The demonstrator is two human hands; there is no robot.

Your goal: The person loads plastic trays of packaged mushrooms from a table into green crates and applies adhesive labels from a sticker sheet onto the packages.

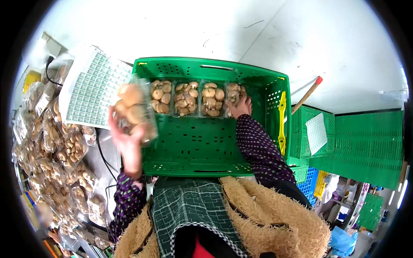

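My left hand (126, 139) grips a clear pack of mushrooms (131, 105), blurred by motion, at the left rim of a green crate (189, 146). Inside the crate, along its far wall, stands a row of several clear packs of mushrooms (186, 98). Reaching in from the right, my right hand (241, 106) has its fingers over the rightmost pack (234, 91); whether they grip it or only rest on it is hard to see. Beside the left hand lies a sheet of printed labels (94, 88).
Many packs of mushrooms (56, 159) are heaped at the left, with a black cable (102, 157) alongside. At the right are stacked green crates (357, 142), a second label sheet (316, 133) and a wooden handle with a red tip (307, 94). A white wall (344, 51) rises behind.
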